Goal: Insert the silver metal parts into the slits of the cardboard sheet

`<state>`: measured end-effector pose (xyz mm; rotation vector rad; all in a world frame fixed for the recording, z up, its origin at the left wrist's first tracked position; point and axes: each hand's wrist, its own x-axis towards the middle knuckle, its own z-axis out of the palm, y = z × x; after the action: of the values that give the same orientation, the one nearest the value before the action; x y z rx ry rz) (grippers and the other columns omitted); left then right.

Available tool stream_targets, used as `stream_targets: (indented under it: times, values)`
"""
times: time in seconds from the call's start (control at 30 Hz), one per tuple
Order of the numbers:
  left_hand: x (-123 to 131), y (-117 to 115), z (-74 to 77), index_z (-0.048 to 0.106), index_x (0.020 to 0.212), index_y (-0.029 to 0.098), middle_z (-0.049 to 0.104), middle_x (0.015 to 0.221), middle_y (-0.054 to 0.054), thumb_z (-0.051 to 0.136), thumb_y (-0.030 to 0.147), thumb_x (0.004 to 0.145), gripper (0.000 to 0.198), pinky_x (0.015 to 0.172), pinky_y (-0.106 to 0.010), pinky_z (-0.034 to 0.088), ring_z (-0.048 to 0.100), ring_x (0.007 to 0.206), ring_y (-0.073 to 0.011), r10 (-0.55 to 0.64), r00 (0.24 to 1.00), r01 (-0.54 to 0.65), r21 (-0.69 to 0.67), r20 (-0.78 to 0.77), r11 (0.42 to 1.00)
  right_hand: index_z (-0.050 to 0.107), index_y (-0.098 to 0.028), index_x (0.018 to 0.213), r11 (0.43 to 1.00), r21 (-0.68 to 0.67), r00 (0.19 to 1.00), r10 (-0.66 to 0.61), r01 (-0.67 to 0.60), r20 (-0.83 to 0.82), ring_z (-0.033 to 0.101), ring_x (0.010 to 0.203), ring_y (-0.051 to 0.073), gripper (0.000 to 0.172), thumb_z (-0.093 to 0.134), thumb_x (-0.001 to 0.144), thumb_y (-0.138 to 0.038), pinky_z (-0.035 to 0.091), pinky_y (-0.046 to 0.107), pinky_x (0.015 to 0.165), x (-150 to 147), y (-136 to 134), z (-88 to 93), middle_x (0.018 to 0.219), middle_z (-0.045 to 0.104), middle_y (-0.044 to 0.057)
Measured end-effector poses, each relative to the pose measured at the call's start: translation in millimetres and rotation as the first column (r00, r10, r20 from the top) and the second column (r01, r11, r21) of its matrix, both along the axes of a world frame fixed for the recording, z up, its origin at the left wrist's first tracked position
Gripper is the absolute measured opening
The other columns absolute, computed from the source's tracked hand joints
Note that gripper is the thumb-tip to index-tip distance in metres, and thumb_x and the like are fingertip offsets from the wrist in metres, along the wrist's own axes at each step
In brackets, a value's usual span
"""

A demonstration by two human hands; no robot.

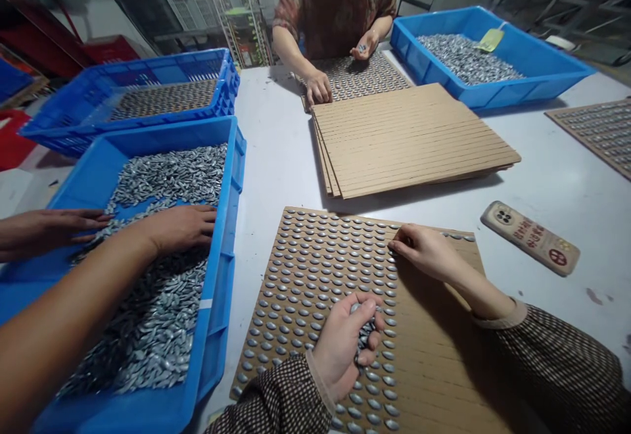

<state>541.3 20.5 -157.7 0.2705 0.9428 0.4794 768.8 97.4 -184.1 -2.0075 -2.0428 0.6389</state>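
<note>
A brown slotted cardboard sheet (pixel 434 355) lies on the table before me. Rows of small grey spindle-shaped metal pieces (pixel 315 240) fill its left part; a few more sit along its top right edge. My left hand (pixel 348 342), above the filled part, is closed round a handful of the same pieces, some showing between thumb and fingers. At the border of filled and bare cardboard, my right hand (pixel 426 250) has its fingertips pinched together against the sheet near the upper rows. Whatever is between those fingertips is hidden.
Another person's hands (pixel 172 227) reach into a blue tray (pixel 224 276) of loose pieces at left. A stack of cardboard sheets (pixel 414 138) lies ahead. Across the table, a person (pixel 340 13) handles a filled sheet beside a second blue tray (pixel 537 82). A phone (pixel 530 237) lies right.
</note>
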Motion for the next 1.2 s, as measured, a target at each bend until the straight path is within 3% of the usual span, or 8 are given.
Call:
stream_targets:
  times: [0.33,0.47,0.53,0.63,0.7,0.77,1.0,1.2]
  values:
    - [-2,2,0.7,0.054,0.099,0.016,0.051,0.075,0.002,0.062,0.040,0.084,0.029,0.040,-0.017,0.013,0.039,0.051,-0.0021,0.018,1.000,-0.017,0.033,-0.017,0.999,0.058,-0.020,0.078,0.999,0.028,0.999,0.035,-0.035,-0.020,0.056,0.067,0.019,0.023,0.050,0.090,-0.038,0.037,0.028,0.059,4,-1,-3.3,0.075,0.064,0.004]
    - [-3,2,-0.3,0.050,0.097,0.018,0.052,0.075,0.003,0.063,0.039,0.084,0.028,0.040,-0.017,0.013,0.040,0.050,-0.0022,0.047,0.999,-0.047,0.038,0.000,0.998,0.059,-0.020,0.083,0.993,0.115,0.978,-0.002,0.027,-0.210,0.056,0.071,0.018,0.022,0.050,0.091,-0.038,0.041,0.030,0.065,-7,-22,9.9,0.079,0.064,0.004]
    - [-3,2,-0.2,0.049,0.095,0.019,0.052,0.075,0.003,0.064,0.039,0.083,0.028,0.040,-0.017,0.013,0.040,0.050,-0.0021,0.058,0.998,-0.058,0.043,0.012,0.997,0.060,-0.020,0.085,0.999,0.031,0.896,-0.015,0.032,-0.444,0.057,0.070,0.017,0.023,0.052,0.092,-0.041,0.043,0.029,0.065,-21,-41,19.6,0.077,0.064,0.003]
    - [-1,1,0.8,0.047,0.094,0.020,0.051,0.072,0.004,0.063,0.041,0.084,0.028,0.039,-0.017,0.012,0.039,0.048,-0.0019,0.055,0.998,-0.057,0.069,0.019,0.996,0.062,-0.019,0.096,0.969,-0.214,0.638,-0.086,-0.127,-0.765,0.061,0.079,0.017,0.024,0.057,0.090,-0.042,0.048,0.028,0.070,-44,-69,30.0,0.086,0.067,0.004]
    - [0,0,1.2,0.046,0.092,0.021,0.051,0.070,0.005,0.063,0.043,0.084,0.029,0.039,-0.017,0.011,0.038,0.047,-0.0019,0.043,0.999,-0.044,0.087,0.008,0.995,0.062,-0.019,0.096,0.953,-0.261,0.498,-0.153,-0.155,-0.854,0.062,0.079,0.016,0.023,0.060,0.089,-0.040,0.049,0.027,0.072,-56,-82,32.3,0.086,0.068,0.003]
    - [1,-1,1.1,0.045,0.091,0.021,0.051,0.068,0.005,0.063,0.044,0.083,0.030,0.038,-0.018,0.010,0.037,0.046,-0.0019,0.035,0.999,-0.033,0.104,-0.017,0.994,0.062,-0.018,0.090,0.960,-0.253,0.443,-0.177,-0.118,-0.879,0.062,0.075,0.014,0.020,0.061,0.089,-0.038,0.049,0.026,0.070,-63,-88,32.0,0.081,0.067,0.002]
    - [4,-4,-1.1,0.046,0.087,0.020,0.051,0.067,0.005,0.067,0.043,0.080,0.032,0.038,-0.017,0.010,0.037,0.046,-0.0016,0.054,0.996,-0.044,0.136,-0.067,0.990,0.061,-0.018,0.095,0.952,-0.268,0.521,-0.154,-0.150,-0.840,0.060,0.074,0.015,0.022,0.058,0.091,-0.039,0.048,0.026,0.067,-62,-85,31.9,0.082,0.065,0.003]
    - [3,-1,-0.7,0.049,0.090,0.019,0.052,0.072,0.003,0.061,0.048,0.084,0.032,0.038,-0.015,0.013,0.042,0.048,-0.0024,0.093,0.995,-0.090,0.084,-0.034,0.992,0.063,-0.023,0.114,0.958,-0.091,0.748,0.150,-0.271,-0.646,0.061,0.090,0.017,0.024,0.048,0.096,-0.027,0.048,0.030,0.082,-56,-83,43.8,0.096,0.066,0.005]
